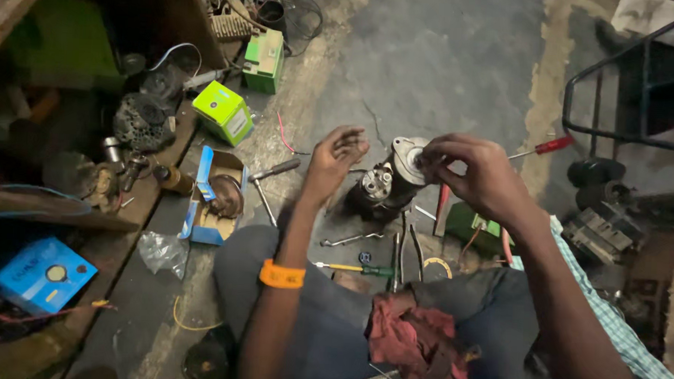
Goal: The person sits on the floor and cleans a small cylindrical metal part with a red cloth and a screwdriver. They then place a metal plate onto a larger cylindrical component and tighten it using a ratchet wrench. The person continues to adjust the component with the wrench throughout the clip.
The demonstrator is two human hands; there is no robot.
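Right hand (478,172) pinching the round end cap of a starter motor (388,182) standing on the floor (446,59), left hand (336,158) loosely open just left of it, holding nothing, red-handled screwdriver (545,147) far right

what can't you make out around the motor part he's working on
Head view only:
- Right hand covers the top of the motor part; what its fingertips pinch is hidden.
- Left hand hangs open beside it; any contact is unclear.
- Red-handled screwdriver: tip hidden behind the right hand.
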